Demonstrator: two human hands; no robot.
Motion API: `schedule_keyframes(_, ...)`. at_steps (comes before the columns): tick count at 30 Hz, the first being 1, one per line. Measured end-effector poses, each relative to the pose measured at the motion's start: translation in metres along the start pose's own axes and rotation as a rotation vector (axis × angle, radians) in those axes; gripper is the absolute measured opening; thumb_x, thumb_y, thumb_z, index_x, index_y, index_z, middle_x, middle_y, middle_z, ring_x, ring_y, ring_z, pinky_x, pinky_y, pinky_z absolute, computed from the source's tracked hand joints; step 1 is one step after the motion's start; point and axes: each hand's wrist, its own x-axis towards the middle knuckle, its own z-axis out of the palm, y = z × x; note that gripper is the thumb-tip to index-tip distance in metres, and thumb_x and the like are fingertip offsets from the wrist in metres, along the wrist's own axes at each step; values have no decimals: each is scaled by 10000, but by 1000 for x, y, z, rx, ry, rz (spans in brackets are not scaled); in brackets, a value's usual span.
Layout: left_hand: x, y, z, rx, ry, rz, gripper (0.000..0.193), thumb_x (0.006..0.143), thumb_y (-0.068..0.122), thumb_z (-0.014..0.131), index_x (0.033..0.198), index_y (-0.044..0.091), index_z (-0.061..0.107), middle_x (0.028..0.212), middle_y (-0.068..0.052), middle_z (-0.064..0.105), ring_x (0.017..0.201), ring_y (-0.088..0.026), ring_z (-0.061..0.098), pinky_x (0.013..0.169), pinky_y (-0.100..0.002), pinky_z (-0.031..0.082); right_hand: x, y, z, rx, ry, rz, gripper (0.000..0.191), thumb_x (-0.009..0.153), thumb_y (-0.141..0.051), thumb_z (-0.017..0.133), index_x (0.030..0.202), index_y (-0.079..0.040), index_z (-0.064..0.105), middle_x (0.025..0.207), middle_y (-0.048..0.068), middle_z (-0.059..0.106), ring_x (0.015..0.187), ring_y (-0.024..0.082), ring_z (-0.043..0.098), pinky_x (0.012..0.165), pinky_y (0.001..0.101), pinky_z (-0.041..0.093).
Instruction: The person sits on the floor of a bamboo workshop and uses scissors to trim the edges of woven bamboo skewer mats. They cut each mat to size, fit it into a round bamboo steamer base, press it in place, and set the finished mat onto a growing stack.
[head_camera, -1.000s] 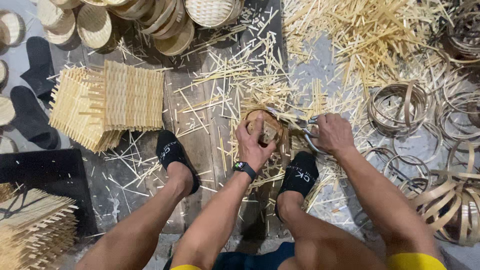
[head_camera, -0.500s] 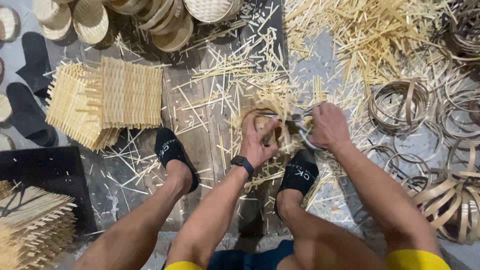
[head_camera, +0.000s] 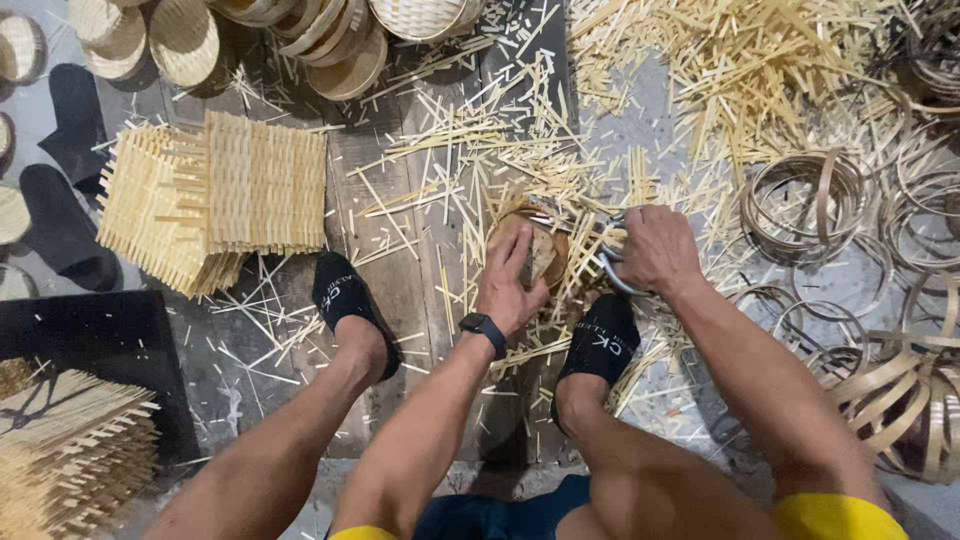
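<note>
One head-worn camera looks steeply down from above the seated person's knees, facing forward across the plank floor (head_camera: 420, 200) (close enough that legs fill the lower frame), scattered bamboo beyond; no second view.

A small round woven bamboo basket (head_camera: 530, 250) lies flat on the plank floor, metal shears (head_camera: 608, 262) touching its rim.
</note>
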Motion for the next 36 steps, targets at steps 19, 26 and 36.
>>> schedule_keyframes(19, 26, 6, -8, 132, -38, -121, 597, 665, 185, 861, 1240, 269, 724, 1352, -215, 452, 1251, -450, 424, 1092, -523, 397, 9, 40, -11, 147, -86, 38, 462, 934, -505, 591, 1072, -67, 645, 956, 125, 636, 882, 255, 644, 823, 401, 565)
schedule_keyframes(26, 38, -3, -14, 167, -193, 92, 611, 658, 100, 742, 1243, 277, 751, 1460, -179, 416, 1349, -447, 375, 1170, -538, 359, 22, 18, -18, -14, 39, -86, 585, 864, -591, 635, 1062, -41, 647, 961, 134, 641, 908, 248, 623, 847, 384, 546)
schedule_keyframes(36, 39, 5, -14, 111, -188, -64, 467, 656, 131, 825, 1098, 280, 818, 1497, -179, 340, 1383, -425, 308, 1220, -517, 316, 21, 35, -19, 168, 16, -7, 655, 865, -698, 644, 1025, -64, 664, 946, 157, 674, 840, 269, 655, 743, 411, 547)
